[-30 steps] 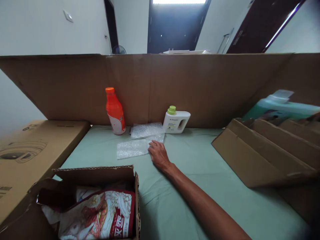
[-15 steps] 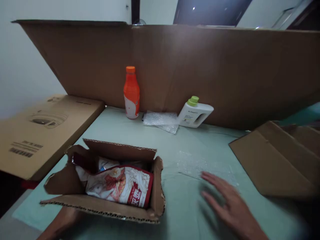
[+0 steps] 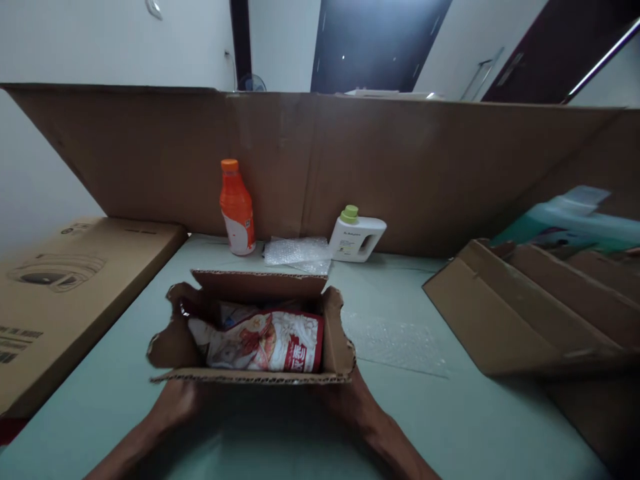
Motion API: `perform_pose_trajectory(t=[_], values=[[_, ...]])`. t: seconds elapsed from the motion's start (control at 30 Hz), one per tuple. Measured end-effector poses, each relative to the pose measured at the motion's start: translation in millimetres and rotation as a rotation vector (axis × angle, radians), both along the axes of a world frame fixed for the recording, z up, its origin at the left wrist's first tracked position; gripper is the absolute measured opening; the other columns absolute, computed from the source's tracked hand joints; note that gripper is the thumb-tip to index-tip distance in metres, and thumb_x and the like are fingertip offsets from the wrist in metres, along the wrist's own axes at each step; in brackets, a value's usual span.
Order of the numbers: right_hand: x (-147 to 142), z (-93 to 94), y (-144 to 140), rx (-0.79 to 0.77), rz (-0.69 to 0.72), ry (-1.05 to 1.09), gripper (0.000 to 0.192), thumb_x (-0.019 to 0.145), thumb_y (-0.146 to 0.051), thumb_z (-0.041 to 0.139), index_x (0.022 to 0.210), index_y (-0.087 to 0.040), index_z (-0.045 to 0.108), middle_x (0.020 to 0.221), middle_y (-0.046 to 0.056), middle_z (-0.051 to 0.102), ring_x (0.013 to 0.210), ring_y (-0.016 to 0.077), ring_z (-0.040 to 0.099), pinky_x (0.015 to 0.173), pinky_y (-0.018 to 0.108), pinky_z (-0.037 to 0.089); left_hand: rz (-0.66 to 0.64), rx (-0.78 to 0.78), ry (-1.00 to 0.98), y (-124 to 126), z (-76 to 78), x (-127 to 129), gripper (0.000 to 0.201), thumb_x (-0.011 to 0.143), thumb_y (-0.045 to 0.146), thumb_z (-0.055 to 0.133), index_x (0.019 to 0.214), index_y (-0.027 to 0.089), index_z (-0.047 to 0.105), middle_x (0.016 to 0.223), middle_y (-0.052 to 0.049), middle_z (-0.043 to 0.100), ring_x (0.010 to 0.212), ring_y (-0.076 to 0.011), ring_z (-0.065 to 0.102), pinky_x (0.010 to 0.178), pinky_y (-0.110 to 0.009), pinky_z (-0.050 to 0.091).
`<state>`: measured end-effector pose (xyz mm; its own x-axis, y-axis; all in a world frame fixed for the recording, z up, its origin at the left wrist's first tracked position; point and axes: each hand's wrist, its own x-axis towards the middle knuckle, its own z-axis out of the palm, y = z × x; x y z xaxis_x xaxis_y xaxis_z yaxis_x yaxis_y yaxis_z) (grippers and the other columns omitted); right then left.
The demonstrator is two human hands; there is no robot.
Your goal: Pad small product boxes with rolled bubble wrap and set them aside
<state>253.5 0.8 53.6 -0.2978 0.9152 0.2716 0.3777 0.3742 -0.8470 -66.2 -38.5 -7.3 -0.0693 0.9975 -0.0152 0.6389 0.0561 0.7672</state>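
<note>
An opened cardboard box [image 3: 334, 333] is between my hands at the near side of the table, its torn flaps standing up. In it lies a red and white food packet [image 3: 270, 341] with printed characters, and other packaging behind it is partly hidden. My left hand [image 3: 183, 395] grips the box at its lower left, under the near flap. At its lower right, my right hand [image 3: 345, 395] holds the same box. The fingers of both hands are mostly hidden by the cardboard. A sheet of bubble wrap [image 3: 400, 341] lies flat to the right of the box.
Along the tall cardboard panel [image 3: 425, 173] stand an orange bottle [image 3: 237, 210] and a white jug with a green cap [image 3: 357, 237]. Folded bubble wrap [image 3: 297, 252] lies between them. A flat carton [image 3: 75, 280] is at left; another open box [image 3: 515, 307] with a teal bottle [image 3: 550, 223] is at right.
My right hand has moved left from above the bubble wrap to the box's right side. The box has shifted and turned more squarely towards me. The camera view has tilted up.
</note>
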Motion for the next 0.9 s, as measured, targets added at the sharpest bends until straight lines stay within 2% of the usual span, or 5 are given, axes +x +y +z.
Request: perform_pose_trajectory(t=[0.17, 0.33, 0.5, 0.73, 0.9], values=[[24.1, -22.4, 15.7, -0.129, -0.103, -0.041, 0.055, 0.079, -0.034, 0.069, 0.131, -0.019, 0.058, 0.126, 0.014, 0.069, 0.112, 0.0343, 0.065, 0.094, 0.051, 0.056, 0.105, 0.129, -0.094, 40.1, 4.3, 48.2, 0.045, 0.067, 0.055, 0.069, 0.092, 0.018, 0.068, 0.089, -0.011, 0.075, 0.081, -0.032, 0.07, 0.074, -0.043, 0.06], [32.3, -46.3, 9.8, -0.201, -0.105, 0.01, 0.052, 0.084, -0.036, 0.066, 0.132, -0.017, 0.058, 0.131, 0.016, 0.067, 0.114, 0.0341, 0.065, 0.095, 0.05, 0.054, 0.119, 0.113, -0.2, 26.9, -21.5, 52.8, 0.043, 0.075, 0.056, 0.063, 0.094, 0.017, 0.063, 0.089, -0.01, 0.073, 0.085, -0.0301, 0.068, 0.078, -0.043, 0.058], [34.3, -52.3, 10.7, -0.16, -0.175, 0.01, 0.048, 0.083, -0.035, 0.067, 0.129, -0.02, 0.06, 0.127, 0.014, 0.069, 0.113, 0.0347, 0.065, 0.095, 0.051, 0.054, 0.029, 0.067, -0.199, 32.2, -7.9, 51.5, 0.038, 0.08, 0.051, 0.059, 0.096, 0.018, 0.063, 0.091, -0.009, 0.073, 0.087, -0.0286, 0.067, 0.078, -0.04, 0.057], [45.0, -41.2, 13.6, -0.116, -0.232, -0.049, 0.051, 0.081, -0.024, 0.065, 0.131, -0.021, 0.058, 0.127, 0.012, 0.069, 0.116, 0.031, 0.064, 0.098, 0.049, 0.053, -0.002, 0.084, -0.169, 55.9, 5.2, 68.7, 0.038, 0.079, 0.054, 0.056, 0.092, 0.018, 0.059, 0.082, -0.007, 0.069, 0.076, -0.0261, 0.064, 0.069, -0.037, 0.055], [73.0, -13.9, 14.6, -0.062, -0.327, -0.2, 0.038, 0.082, -0.03, 0.062, 0.118, -0.02, 0.069, 0.12, 0.013, 0.073, 0.11, 0.0316, 0.068, 0.097, 0.049, 0.054, 0.003, 0.143, -0.185, 55.8, -0.7, 70.0, 0.046, 0.079, 0.051, 0.058, 0.108, 0.015, 0.059, 0.102, -0.012, 0.071, 0.096, -0.0293, 0.066, 0.083, -0.038, 0.054]])
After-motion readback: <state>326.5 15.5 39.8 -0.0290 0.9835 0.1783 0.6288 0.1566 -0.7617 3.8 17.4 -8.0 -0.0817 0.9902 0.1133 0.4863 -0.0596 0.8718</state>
